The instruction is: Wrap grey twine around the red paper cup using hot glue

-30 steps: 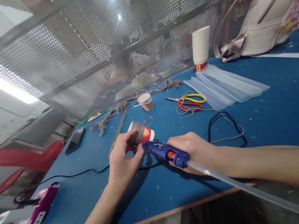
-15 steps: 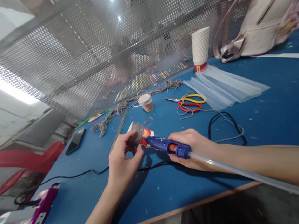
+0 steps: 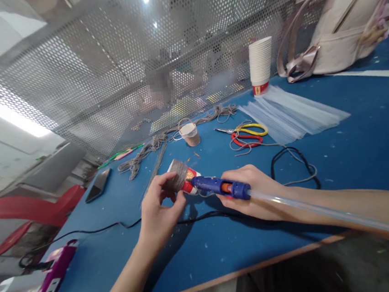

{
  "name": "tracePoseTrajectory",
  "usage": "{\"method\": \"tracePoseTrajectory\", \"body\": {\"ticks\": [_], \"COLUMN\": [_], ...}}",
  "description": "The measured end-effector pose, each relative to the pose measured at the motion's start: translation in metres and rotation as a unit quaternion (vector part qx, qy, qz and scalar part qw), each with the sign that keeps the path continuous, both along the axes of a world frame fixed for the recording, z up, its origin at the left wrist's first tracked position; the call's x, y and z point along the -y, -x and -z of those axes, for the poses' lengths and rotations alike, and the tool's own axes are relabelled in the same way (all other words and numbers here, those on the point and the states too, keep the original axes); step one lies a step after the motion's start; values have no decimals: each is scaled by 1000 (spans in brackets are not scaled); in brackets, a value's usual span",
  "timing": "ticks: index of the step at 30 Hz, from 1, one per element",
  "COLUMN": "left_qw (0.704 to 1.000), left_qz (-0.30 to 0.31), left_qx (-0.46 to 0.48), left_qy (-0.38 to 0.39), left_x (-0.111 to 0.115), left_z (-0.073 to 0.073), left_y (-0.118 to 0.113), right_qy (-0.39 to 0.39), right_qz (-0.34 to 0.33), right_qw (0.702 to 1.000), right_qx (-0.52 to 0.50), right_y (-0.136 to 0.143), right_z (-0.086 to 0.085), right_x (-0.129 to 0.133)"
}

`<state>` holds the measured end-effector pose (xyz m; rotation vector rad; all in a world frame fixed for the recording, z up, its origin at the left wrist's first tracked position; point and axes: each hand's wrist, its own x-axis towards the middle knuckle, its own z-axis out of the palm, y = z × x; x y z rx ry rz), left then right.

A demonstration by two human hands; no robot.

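Observation:
Between the thumb and fingers of my left hand [image 3: 161,199] is a paper cup [image 3: 179,172], tilted on its side. Grey cord is wound round part of it; a red band with a gold emblem shows on the rest. My right hand [image 3: 250,191] grips a blue glue gun [image 3: 212,185], whose nozzle is at the red band by the cord's edge. I cannot tell whether the tip touches the cup. A long clear glue stick [image 3: 304,211] sticks out of the gun's back over my right forearm. The gun's handle is mostly hidden by my fingers.
Behind the cup stand a small cord-wrapped cup with a handle [image 3: 191,136], loose grey cord [image 3: 153,143] and red-and-yellow scissors [image 3: 248,134]. Clear glue sticks [image 3: 291,113], stacked paper cups [image 3: 260,64] and a bag [image 3: 335,36] are right. A phone [image 3: 98,185] and purple power strip [image 3: 50,277] lie left.
The glue gun and my right hand have shifted slightly, and the glue stick's rear end has swung up. The cup has turned a little in my left hand, which stays nearly in place.

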<state>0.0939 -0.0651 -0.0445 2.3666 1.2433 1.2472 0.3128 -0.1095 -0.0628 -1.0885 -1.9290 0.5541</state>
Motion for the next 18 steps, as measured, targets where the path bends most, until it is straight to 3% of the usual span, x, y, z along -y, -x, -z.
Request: {"method": "tracePoseTrajectory", "body": {"ticks": [4,10,18], "left_qw": [1000,1000,1000], "left_qz": [-1,-1,14], "left_qx": [-2,5,18], "left_qy": [4,7,12], "left_x": [-1,-2,-3], "left_z": [0,2,3], "left_y": [1,3,3], "right_qy": [-12,38,6], "right_qz": [-7,13,-7], "right_qw": [1000,999,1000], "right_qx": [3,5,7], "right_y": [-1,-2,-1], "right_z": [-1,-5,-3], "right_x": [-1,0,0]}}
